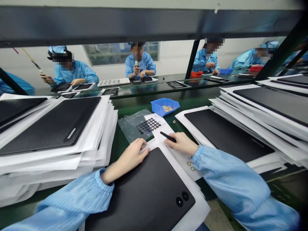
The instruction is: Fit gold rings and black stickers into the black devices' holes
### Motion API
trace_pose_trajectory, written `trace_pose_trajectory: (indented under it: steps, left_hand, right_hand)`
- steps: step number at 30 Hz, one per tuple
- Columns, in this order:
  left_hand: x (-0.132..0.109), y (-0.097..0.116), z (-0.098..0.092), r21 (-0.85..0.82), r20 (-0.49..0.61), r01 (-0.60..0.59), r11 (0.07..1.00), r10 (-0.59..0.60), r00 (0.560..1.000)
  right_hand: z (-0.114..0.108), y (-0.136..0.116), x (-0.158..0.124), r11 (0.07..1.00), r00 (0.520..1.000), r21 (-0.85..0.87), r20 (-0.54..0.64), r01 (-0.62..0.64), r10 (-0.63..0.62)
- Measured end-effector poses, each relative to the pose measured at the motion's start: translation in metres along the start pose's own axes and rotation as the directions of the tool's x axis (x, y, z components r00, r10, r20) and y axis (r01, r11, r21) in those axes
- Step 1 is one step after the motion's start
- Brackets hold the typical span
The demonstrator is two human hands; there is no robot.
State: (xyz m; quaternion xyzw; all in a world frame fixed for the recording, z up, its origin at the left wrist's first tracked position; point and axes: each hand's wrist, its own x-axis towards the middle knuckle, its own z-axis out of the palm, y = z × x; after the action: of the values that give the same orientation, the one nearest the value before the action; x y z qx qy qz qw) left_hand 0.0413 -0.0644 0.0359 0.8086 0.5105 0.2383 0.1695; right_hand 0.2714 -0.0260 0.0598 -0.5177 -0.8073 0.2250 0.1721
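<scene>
A dark flat panel (149, 189) with two round black rings near its lower right corner lies on white paper in front of me. My left hand (133, 154) rests on the panel's upper left edge, fingers bent and apart, holding nothing. In my right hand (181, 142) is a slim black pen-like tool (167, 137), its tip pointing left and away from me. That tip is over a white sheet (160, 123) bearing rows of black rings (151, 124). A clear plastic bag (131, 125) lies beside and partly over the rings.
A blue bin (165, 106) of small pieces stands behind the sheet. Stacks of panels and paper rise at left (96, 141) and right (260, 128). Several small gold-coloured rings (191, 166) lie near my right sleeve. Several people in blue work across the bench, below an overhead beam (154, 27).
</scene>
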Motion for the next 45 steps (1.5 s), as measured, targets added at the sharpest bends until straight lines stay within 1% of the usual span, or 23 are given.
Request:
trace_pose_trajectory:
  steps: [3,7,13,15,16,18,19,21,24,26,28,31,33,35,36,37,38,39,40,41,42,43,45]
  left_hand:
    - [0.001,0.003,0.001,-0.019,0.031,0.018,1.0,-0.017,0.999]
    - [-0.003,0.011,-0.002,-0.032,0.039,0.037,0.999,-0.036,0.999]
    - [-0.009,0.021,-0.007,-0.028,0.095,0.033,0.999,-0.03,0.995]
    - [-0.008,0.024,-0.012,-0.021,0.104,0.047,0.999,-0.045,0.994]
    - [-0.008,0.026,-0.015,-0.014,0.095,0.048,0.999,-0.046,0.994]
    - [-0.008,0.03,-0.02,0.009,0.074,0.009,1.0,-0.009,0.997]
    - [-0.008,0.033,-0.022,0.02,0.071,-0.026,0.999,0.025,0.997]
    - [-0.008,0.037,-0.024,0.01,0.089,-0.071,0.997,0.07,0.994]
    - [-0.008,0.043,-0.031,-0.067,0.137,-0.016,0.998,0.025,0.99]
    - [-0.009,0.047,-0.042,-0.079,0.162,0.035,0.996,-0.022,0.987]
    - [-0.013,0.055,-0.06,-0.011,0.214,0.047,0.999,-0.043,0.976]
    - [-0.026,0.071,-0.096,0.145,0.257,0.007,0.989,-0.044,0.965]
    - [-0.038,0.081,-0.124,0.208,0.171,-0.011,0.978,-0.025,0.985]
    - [-0.051,0.082,-0.155,0.224,-0.021,0.016,0.974,-0.012,1.0]
    - [-0.056,0.077,-0.171,0.217,-0.166,0.045,0.975,-0.009,0.986]
    - [-0.061,0.069,-0.187,0.215,-0.344,0.119,0.969,-0.039,0.938]
    - [-0.066,0.057,-0.203,0.191,-0.51,0.212,0.958,-0.088,0.856]
    - [-0.069,0.043,-0.217,0.154,-0.654,0.307,0.939,-0.136,0.744]
    - [-0.071,0.026,-0.229,0.114,-0.745,0.417,0.902,-0.2,0.637]
    - [-0.071,0.009,-0.239,0.094,-0.767,0.476,0.874,-0.241,0.594]
    - [-0.071,-0.008,-0.247,0.081,-0.773,0.526,0.847,-0.28,0.569]
    - [-0.07,-0.024,-0.252,0.076,-0.754,0.571,0.818,-0.328,0.569]
    - [-0.067,-0.051,-0.256,0.082,-0.67,0.64,0.764,-0.433,0.602]
  right_hand:
    - [0.005,0.0,0.0,0.999,0.997,0.028,0.079,0.019,-0.021]
    - [0.003,-0.005,-0.004,0.976,0.965,0.083,0.151,0.202,-0.213]
    - [0.006,-0.002,-0.015,0.909,0.913,-0.096,0.027,0.407,-0.406]
    - [0.007,-0.001,-0.017,0.889,0.889,-0.065,-0.039,0.452,-0.455]
    - [0.007,-0.002,-0.018,0.895,0.89,-0.011,-0.091,0.447,-0.446]
    - [0.006,-0.007,-0.02,0.92,0.925,0.144,-0.169,0.365,-0.34]
    - [0.005,-0.01,-0.021,0.924,0.948,0.233,-0.166,0.304,-0.27]
    - [0.006,-0.018,-0.025,0.899,0.985,0.404,-0.081,0.17,-0.149]
    - [0.008,-0.029,-0.031,0.78,0.995,0.625,0.091,-0.022,-0.046]
    - [0.007,-0.034,-0.035,0.671,0.992,0.732,0.122,-0.118,0.041]
    - [0.002,-0.034,-0.037,0.593,0.987,0.791,0.085,-0.15,0.136]
    - [-0.012,-0.029,-0.038,0.531,0.971,0.83,0.048,-0.17,0.236]
    - [-0.02,-0.024,-0.038,0.479,0.967,0.855,0.094,-0.2,0.235]
    - [-0.024,-0.021,-0.036,0.435,0.974,0.877,0.14,-0.207,0.181]
    - [-0.024,-0.02,-0.035,0.423,0.978,0.884,0.152,-0.199,0.142]
    - [-0.023,-0.02,-0.034,0.419,0.981,0.888,0.163,-0.191,0.103]
    - [-0.021,-0.02,-0.033,0.423,0.981,0.886,0.18,-0.191,0.066]
    - [-0.019,-0.02,-0.032,0.431,0.979,0.881,0.201,-0.196,0.035]
    - [-0.016,-0.02,-0.03,0.44,0.975,0.875,0.22,-0.204,0.013]
    - [-0.013,-0.02,-0.03,0.447,0.971,0.869,0.237,-0.213,0.002]
    - [-0.01,-0.019,-0.029,0.45,0.968,0.865,0.249,-0.221,-0.003]
    - [-0.007,-0.019,-0.028,0.453,0.965,0.861,0.261,-0.23,-0.008]
    - [-0.002,-0.018,-0.027,0.466,0.958,0.85,0.287,-0.246,-0.017]
